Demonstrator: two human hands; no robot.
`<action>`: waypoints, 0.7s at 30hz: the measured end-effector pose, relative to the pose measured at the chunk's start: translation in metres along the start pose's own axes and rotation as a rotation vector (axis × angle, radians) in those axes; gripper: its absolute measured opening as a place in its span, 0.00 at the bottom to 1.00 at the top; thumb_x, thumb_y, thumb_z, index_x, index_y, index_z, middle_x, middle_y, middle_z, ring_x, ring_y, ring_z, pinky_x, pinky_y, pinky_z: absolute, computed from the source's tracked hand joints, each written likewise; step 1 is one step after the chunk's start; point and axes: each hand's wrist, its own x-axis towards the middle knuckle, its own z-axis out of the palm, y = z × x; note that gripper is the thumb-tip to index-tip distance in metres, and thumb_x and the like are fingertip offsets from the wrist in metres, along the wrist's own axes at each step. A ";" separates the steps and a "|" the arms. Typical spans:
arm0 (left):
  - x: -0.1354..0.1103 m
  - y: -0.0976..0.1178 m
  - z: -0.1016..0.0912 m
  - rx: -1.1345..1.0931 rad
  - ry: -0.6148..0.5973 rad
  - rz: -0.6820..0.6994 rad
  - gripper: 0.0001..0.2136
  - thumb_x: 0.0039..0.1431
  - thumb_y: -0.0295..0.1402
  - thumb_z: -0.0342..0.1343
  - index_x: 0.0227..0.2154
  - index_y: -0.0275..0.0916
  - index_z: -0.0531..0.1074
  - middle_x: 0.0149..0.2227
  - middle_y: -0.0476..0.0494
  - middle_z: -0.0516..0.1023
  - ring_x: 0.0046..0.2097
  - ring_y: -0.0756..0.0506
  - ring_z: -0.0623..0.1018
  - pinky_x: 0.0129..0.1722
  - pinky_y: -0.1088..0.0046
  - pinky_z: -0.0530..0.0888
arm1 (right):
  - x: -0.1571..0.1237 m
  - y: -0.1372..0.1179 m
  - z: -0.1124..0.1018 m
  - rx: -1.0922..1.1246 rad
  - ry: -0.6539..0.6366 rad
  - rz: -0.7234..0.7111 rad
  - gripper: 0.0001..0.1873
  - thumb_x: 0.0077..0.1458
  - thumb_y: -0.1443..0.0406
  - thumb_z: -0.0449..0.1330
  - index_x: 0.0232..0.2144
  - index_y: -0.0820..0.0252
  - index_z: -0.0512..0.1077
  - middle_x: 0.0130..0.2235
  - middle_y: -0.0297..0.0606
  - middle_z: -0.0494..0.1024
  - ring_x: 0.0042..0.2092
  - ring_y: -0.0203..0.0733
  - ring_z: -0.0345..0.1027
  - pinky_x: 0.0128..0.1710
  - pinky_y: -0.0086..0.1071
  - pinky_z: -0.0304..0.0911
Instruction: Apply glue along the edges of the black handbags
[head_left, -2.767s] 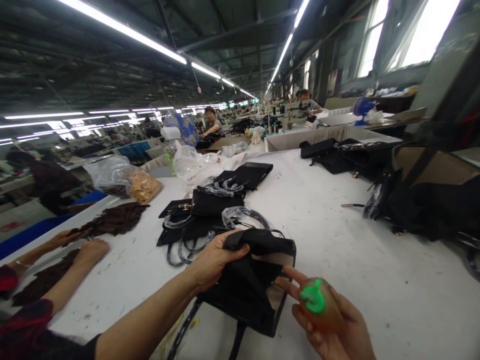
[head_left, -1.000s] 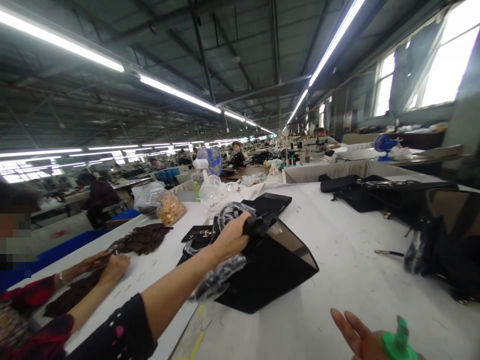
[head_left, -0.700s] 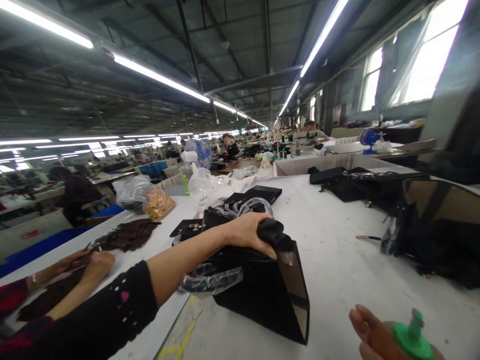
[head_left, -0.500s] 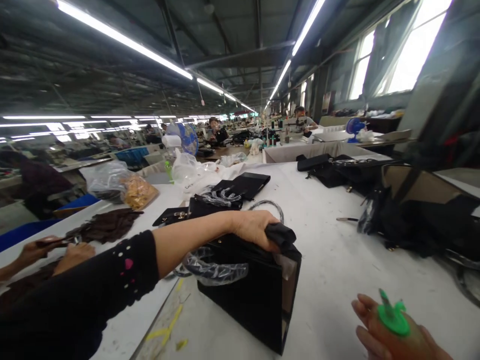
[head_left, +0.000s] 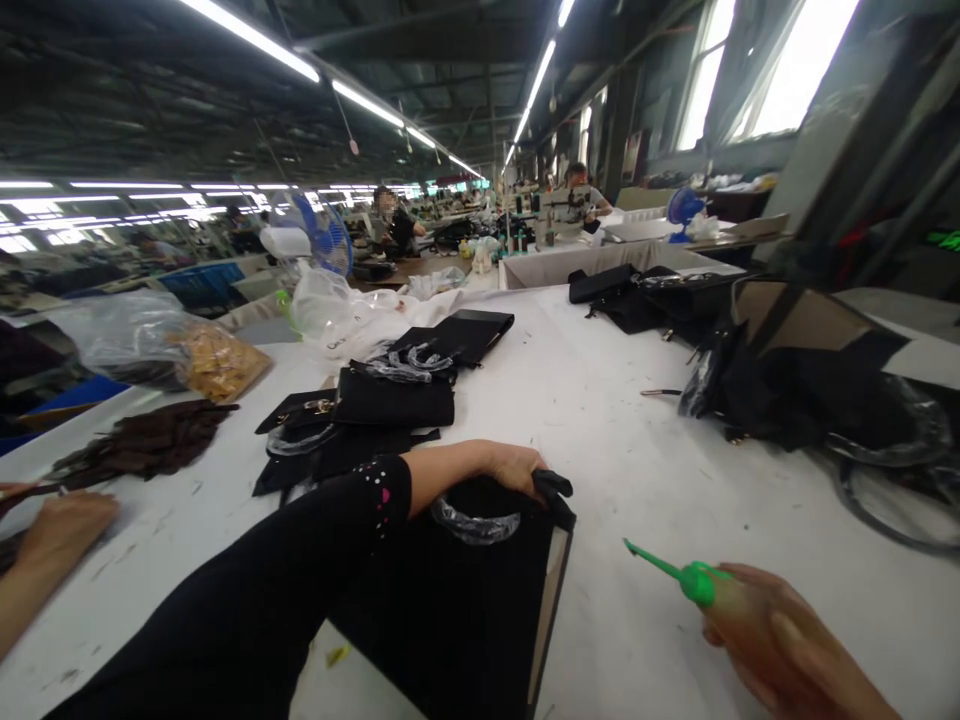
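Observation:
My left hand [head_left: 516, 468] grips the top edge of a black handbag [head_left: 465, 600] that stands upright on the white table [head_left: 600, 400]. A plastic-wrapped handle [head_left: 474, 524] hangs over the bag's front. My right hand [head_left: 787, 645], low at the right, is wrapped round a squeeze bottle with a green nozzle [head_left: 675, 572]; the nozzle points left toward the bag's side edge, a short gap away.
Flat black bags [head_left: 390, 400] with wrapped handles lie behind. More black bags [head_left: 795, 380] are piled at the right. Brown pieces [head_left: 150, 440] and a plastic sack [head_left: 150, 345] lie at the left, where another person's hand [head_left: 52, 520] rests. Workers and fans stand far back.
My left hand lifted the black bag, swung it and set it upright closer to me. My right hand tipped the bottle so its green nozzle now points left at the bag.

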 end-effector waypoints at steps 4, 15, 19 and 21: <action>0.009 -0.013 0.004 -0.017 -0.018 -0.008 0.10 0.45 0.37 0.65 0.29 0.37 0.80 0.23 0.51 0.75 0.27 0.50 0.71 0.28 0.75 0.68 | 0.006 -0.008 0.037 -0.271 -0.006 -0.148 0.26 0.49 0.53 0.68 0.49 0.51 0.70 0.41 0.43 0.81 0.35 0.50 0.74 0.20 0.29 0.61; 0.013 -0.012 0.009 0.010 0.065 0.025 0.09 0.48 0.36 0.66 0.30 0.37 0.80 0.25 0.54 0.76 0.29 0.51 0.71 0.34 0.77 0.68 | 0.049 -0.013 0.056 -0.847 -0.110 -0.454 0.18 0.54 0.52 0.64 0.44 0.50 0.70 0.42 0.33 0.78 0.43 0.48 0.74 0.43 0.35 0.69; 0.012 -0.012 0.011 0.015 0.081 0.045 0.07 0.48 0.35 0.65 0.29 0.36 0.80 0.24 0.54 0.75 0.29 0.52 0.71 0.34 0.78 0.68 | 0.049 -0.016 0.054 -0.877 -0.153 -0.460 0.18 0.55 0.52 0.64 0.45 0.50 0.68 0.42 0.33 0.77 0.42 0.47 0.73 0.42 0.35 0.69; 0.012 -0.014 0.012 0.019 0.083 0.059 0.08 0.49 0.36 0.65 0.29 0.36 0.79 0.24 0.54 0.74 0.29 0.52 0.71 0.32 0.78 0.67 | 0.047 -0.018 0.053 -0.889 -0.208 -0.440 0.18 0.56 0.52 0.63 0.45 0.50 0.67 0.41 0.33 0.76 0.42 0.47 0.73 0.40 0.34 0.68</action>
